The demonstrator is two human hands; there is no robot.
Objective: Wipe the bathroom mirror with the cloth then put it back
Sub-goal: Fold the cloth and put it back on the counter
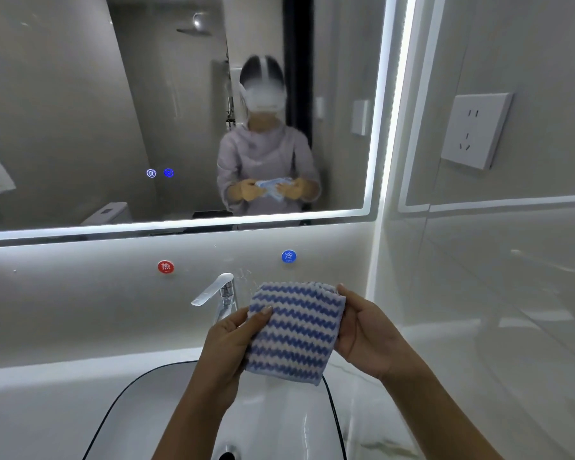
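A folded cloth (294, 330) with blue and white zigzag stripes hangs over the sink, held between both hands. My left hand (231, 340) pinches its left edge with the thumb on top. My right hand (362, 330) grips its right edge, fingers behind the cloth. The large bathroom mirror (80, 111) with a lit border fills the wall above, well apart from the cloth. It reflects a person holding the cloth.
A chrome faucet (219, 293) stands just left of the cloth, behind a white sink (166, 410) with a dark rim. Red hot (165, 267) and blue cold (288, 256) stickers sit on the wall. A wall socket (475, 131) is on the right wall.
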